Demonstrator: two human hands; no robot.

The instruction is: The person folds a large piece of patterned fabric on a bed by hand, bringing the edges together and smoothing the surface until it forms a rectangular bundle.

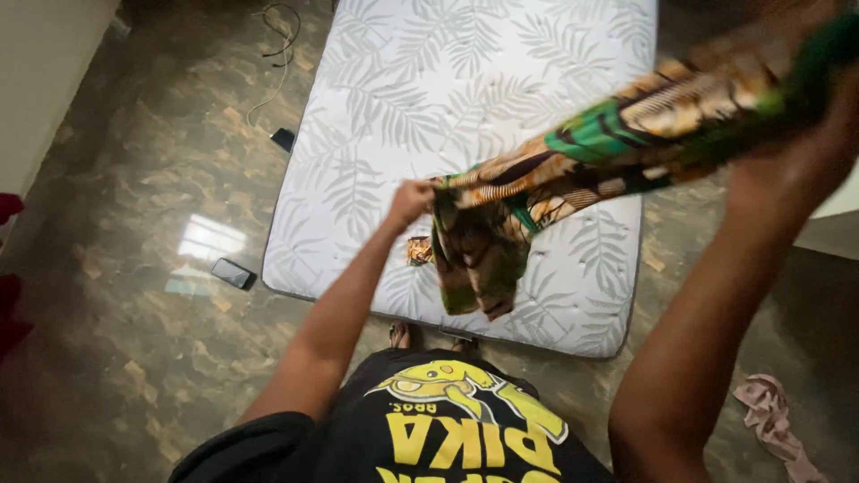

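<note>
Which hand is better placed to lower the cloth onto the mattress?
Probably the left hand: it grips the cloth end directly above the mattress, while the right hand holds its end raised past the mattress edge.

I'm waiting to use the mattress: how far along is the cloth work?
Done: nothing lies folded or spread on the mattress. In hand: the left hand and right hand hold the patterned cloth stretched in the air. Left: the cloth remains bunched; a pink rag lies on the floor.
</note>
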